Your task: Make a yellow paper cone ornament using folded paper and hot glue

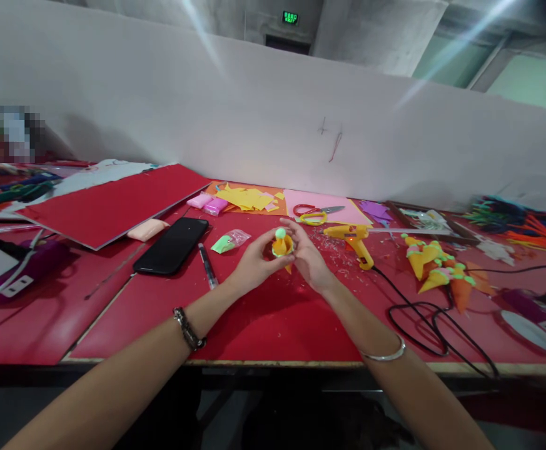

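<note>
A small yellow cone craft (pixel 283 246) with a pale green ball on its top is held between my two hands above the red table. My left hand (pixel 259 255) pinches it from the left, thumb in front at its rim. From the right, my right hand (pixel 314 259) curves around it, with its fingers reaching up behind the cone. The cone's tip shows below, between the palms. To the right of my hands lies a yellow hot glue gun (pixel 354 240) with a small lit red light.
A black phone (pixel 172 245), a pen (pixel 207 265) and a bag of green clay (pixel 229 240) lie left. Scissors (pixel 319 214) and yellow paper scraps (pixel 249 199) are behind. Several finished cones (pixel 434 262) and a looping black cable (pixel 434 319) lie right. A white partition (pixel 254 106) stands behind.
</note>
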`<action>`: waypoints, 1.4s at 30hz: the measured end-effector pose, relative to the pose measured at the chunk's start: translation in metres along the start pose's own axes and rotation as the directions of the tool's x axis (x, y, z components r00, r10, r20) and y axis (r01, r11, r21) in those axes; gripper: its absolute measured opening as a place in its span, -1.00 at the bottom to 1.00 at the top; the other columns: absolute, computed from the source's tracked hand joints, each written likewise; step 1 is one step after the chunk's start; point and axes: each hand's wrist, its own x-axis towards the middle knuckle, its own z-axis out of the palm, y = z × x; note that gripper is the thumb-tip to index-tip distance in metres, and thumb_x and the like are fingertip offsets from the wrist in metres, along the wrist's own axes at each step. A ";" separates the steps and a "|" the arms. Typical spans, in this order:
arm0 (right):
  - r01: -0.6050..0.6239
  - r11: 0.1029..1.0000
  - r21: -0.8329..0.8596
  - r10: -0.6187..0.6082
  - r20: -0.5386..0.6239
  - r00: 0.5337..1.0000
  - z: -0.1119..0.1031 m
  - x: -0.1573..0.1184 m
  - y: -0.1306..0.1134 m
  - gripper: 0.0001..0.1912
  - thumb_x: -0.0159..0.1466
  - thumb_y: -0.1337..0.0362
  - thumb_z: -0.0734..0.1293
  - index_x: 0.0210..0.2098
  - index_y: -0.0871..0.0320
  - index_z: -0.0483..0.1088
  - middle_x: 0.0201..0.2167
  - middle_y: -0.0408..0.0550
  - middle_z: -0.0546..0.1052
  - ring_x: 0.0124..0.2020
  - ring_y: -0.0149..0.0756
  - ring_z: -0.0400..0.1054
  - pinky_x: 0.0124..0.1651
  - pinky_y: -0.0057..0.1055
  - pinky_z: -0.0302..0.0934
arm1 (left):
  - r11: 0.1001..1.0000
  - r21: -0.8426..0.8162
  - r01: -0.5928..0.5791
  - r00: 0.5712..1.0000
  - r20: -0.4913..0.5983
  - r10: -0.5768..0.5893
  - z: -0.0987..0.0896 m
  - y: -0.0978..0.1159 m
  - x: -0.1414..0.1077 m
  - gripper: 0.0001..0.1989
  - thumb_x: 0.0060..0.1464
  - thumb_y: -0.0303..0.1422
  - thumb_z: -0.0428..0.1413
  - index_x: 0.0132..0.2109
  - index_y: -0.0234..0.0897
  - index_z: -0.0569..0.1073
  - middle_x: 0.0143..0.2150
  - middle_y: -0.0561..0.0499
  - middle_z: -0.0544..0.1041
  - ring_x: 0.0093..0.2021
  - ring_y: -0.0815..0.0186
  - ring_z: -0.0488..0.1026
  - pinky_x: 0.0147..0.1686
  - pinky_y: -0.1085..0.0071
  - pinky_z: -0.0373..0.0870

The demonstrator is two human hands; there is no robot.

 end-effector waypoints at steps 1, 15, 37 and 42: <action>-0.022 1.000 -0.014 0.023 0.016 1.000 -0.002 0.000 0.001 -0.43 -0.08 0.45 0.18 -0.04 0.02 0.19 -0.08 -0.15 0.30 -0.04 -0.37 0.20 -0.01 -0.42 0.13 | 0.993 0.102 -0.061 0.998 0.005 0.061 -0.001 0.002 -0.001 -0.57 -0.11 -0.31 0.15 -0.04 -0.30 0.32 -0.10 -0.08 0.39 -0.13 0.27 0.32 -0.16 0.37 0.25; 0.072 0.885 -0.460 0.057 0.261 0.964 0.000 -0.006 0.004 -0.96 0.05 0.33 0.25 -0.45 0.14 0.29 -0.48 -0.17 0.35 -0.40 -0.37 0.23 -0.29 -0.41 0.20 | 0.812 0.514 -0.278 0.961 0.145 0.237 -0.007 0.014 -0.010 -0.75 -0.06 -0.32 0.12 -0.18 -0.25 0.32 -0.27 -0.01 0.29 -0.24 0.31 0.25 -0.25 0.42 0.22; 0.107 0.877 -0.468 0.033 0.282 0.959 -0.005 -0.007 0.018 -0.92 0.07 0.32 0.22 -0.39 0.11 0.29 -0.43 -0.11 0.36 -0.39 -0.31 0.24 -0.29 -0.33 0.19 | 0.753 0.556 -0.351 0.936 0.235 0.263 -0.013 0.016 -0.011 -0.55 -0.11 -0.21 0.16 -0.04 -0.17 0.30 -0.10 -0.08 0.34 -0.10 0.21 0.26 -0.11 0.30 0.16; 0.261 0.769 -0.583 0.015 0.425 0.905 -0.002 -0.009 0.003 -0.94 0.09 0.27 0.22 -0.47 0.11 0.29 -0.44 -0.08 0.38 -0.37 -0.28 0.25 -0.26 -0.32 0.19 | 0.788 0.523 -0.323 0.942 0.256 0.216 -0.012 0.018 -0.016 -0.48 -0.15 -0.15 0.17 -0.03 -0.19 0.27 -0.07 -0.10 0.35 -0.04 0.18 0.25 -0.06 0.28 0.14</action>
